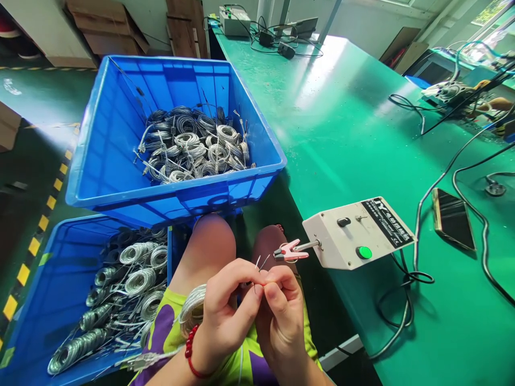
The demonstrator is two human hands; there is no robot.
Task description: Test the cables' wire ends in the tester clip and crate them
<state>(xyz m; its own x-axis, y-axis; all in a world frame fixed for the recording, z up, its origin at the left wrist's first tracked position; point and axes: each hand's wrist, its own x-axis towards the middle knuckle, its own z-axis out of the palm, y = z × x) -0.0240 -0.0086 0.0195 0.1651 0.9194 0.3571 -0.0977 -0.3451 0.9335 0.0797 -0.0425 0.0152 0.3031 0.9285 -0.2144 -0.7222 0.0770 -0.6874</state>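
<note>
My left hand (231, 303) and my right hand (281, 300) meet above my lap, fingertips pinched together on thin wire ends (263, 262). A white and a dark strand stick up between the fingers; the rest of the grip is hidden. Under my left hand lies a coil of clear-sheathed cable (193, 308), with a connector end (140, 362) trailing to the left. Just beyond my fingertips, a red clip with dark tips (292, 251) sits on the shaft of a small white machine (358, 230) with a green button.
A big blue crate (181, 195) of coiled cables (197, 145) stands ahead. Another blue crate (40, 300) with more coils (140, 281) is at the left. On the green table (341, 134) lie a phone (454, 220) and loose cords (418, 214).
</note>
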